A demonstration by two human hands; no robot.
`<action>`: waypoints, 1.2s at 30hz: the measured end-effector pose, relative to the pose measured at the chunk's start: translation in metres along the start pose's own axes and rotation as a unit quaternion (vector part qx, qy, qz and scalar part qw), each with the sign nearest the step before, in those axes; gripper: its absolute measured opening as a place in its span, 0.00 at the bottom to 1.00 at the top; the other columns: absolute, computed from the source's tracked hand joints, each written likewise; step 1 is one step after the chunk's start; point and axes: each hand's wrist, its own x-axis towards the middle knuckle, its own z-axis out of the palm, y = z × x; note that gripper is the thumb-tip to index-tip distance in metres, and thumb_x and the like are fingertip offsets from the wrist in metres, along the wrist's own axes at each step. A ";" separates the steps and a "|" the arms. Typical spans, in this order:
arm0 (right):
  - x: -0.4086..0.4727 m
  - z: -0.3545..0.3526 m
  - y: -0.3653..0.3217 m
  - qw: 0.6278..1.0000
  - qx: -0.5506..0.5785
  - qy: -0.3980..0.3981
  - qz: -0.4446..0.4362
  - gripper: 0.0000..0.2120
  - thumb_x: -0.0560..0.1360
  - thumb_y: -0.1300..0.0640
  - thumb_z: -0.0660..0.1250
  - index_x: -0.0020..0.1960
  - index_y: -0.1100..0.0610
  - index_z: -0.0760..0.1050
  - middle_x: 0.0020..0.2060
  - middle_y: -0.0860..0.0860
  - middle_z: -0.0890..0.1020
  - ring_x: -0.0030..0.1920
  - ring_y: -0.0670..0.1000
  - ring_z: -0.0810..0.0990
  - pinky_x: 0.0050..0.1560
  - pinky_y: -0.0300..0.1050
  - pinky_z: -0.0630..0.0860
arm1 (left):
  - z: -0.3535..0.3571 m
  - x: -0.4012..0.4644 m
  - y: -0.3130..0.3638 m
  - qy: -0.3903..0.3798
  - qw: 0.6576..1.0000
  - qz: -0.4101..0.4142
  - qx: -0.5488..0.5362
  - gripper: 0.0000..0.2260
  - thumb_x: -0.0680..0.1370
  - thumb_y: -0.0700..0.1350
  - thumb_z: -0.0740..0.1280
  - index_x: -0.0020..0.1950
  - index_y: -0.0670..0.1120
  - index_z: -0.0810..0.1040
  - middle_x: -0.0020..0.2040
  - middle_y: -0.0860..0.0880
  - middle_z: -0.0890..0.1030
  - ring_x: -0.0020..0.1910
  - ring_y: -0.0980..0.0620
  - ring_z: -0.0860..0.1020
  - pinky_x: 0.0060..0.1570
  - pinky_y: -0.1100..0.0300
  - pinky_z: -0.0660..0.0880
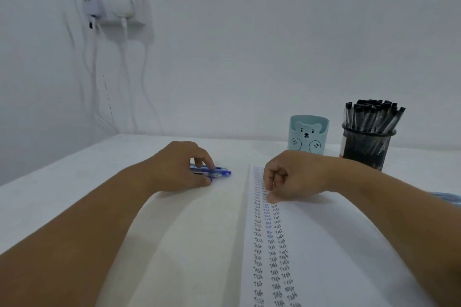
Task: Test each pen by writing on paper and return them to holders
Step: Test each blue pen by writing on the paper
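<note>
I see the blue pens (214, 172) lying flat on the table (62, 194), long axes running left to right, ends pointing right toward the paper (324, 244). My left hand (179, 167) rests on them, index fingertip on top and thumb at the near side; whether it pinches them I cannot tell. My right hand (289, 177) sits curled on the paper, holding nothing. The bear holder (308, 135) and mesh holder (366, 143) stand beyond it.
</note>
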 end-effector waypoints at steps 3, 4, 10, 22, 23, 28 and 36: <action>0.002 0.011 0.010 0.994 0.085 0.062 -0.019 0.10 0.72 0.47 0.77 0.43 0.54 0.82 0.30 0.44 0.80 0.32 0.43 0.75 0.42 0.39 0.72 | 0.003 0.003 0.000 0.015 1.000 -0.004 0.005 0.09 0.71 0.48 0.79 0.44 0.60 0.81 0.46 0.57 0.78 0.44 0.65 0.73 0.41 0.73 0.66; 0.004 0.017 0.012 0.991 0.082 0.097 -0.029 0.10 0.73 0.47 0.76 0.42 0.54 0.82 0.29 0.43 0.78 0.31 0.42 0.73 0.41 0.39 0.72 | 0.004 0.003 0.000 0.024 1.000 -0.008 -0.001 0.09 0.71 0.48 0.79 0.43 0.59 0.81 0.45 0.57 0.79 0.44 0.63 0.74 0.41 0.72 0.67; 0.007 0.030 0.015 0.982 0.026 0.176 -0.058 0.11 0.73 0.47 0.75 0.38 0.52 0.79 0.25 0.40 0.74 0.28 0.41 0.71 0.37 0.39 0.70 | 0.014 0.002 0.001 0.062 0.997 -0.002 -0.035 0.08 0.74 0.45 0.75 0.40 0.57 0.81 0.44 0.57 0.82 0.46 0.58 0.77 0.45 0.64 0.70; -0.004 0.034 -0.012 0.918 0.079 0.351 -0.163 0.12 0.75 0.49 0.74 0.57 0.50 0.82 0.29 0.46 0.79 0.29 0.42 0.75 0.37 0.32 0.69 | -0.008 -0.004 0.062 0.324 0.826 0.030 -0.460 0.09 0.85 0.37 0.60 0.52 0.46 0.79 0.41 0.51 0.84 0.42 0.50 0.83 0.41 0.60 0.79; -0.003 0.035 -0.016 0.917 0.079 0.353 -0.168 0.15 0.75 0.47 0.74 0.59 0.50 0.82 0.29 0.46 0.79 0.29 0.43 0.75 0.37 0.32 0.68 | -0.005 -0.005 0.068 0.300 0.814 0.024 -0.496 0.08 0.85 0.38 0.60 0.52 0.45 0.79 0.41 0.50 0.85 0.43 0.49 0.84 0.42 0.59 0.80; 0.000 0.038 -0.021 0.910 0.082 0.375 -0.156 0.04 0.77 0.54 0.73 0.48 0.54 0.85 0.28 0.50 0.81 0.27 0.46 0.74 0.34 0.41 0.74 | 0.010 -0.003 0.081 0.208 0.796 0.018 -0.569 0.08 0.84 0.39 0.61 0.56 0.43 0.79 0.48 0.45 0.86 0.48 0.46 0.85 0.46 0.59 0.81; -0.004 0.030 -0.026 0.871 0.411 0.263 -0.060 0.05 0.79 0.63 0.64 0.48 0.64 0.77 0.33 0.58 0.84 0.26 0.56 0.77 0.26 0.43 0.68 | 0.032 -0.003 0.061 0.047 0.962 0.005 -0.270 0.03 0.79 0.48 0.71 0.48 0.52 0.84 0.42 0.52 0.85 0.38 0.60 0.78 0.39 0.69 0.71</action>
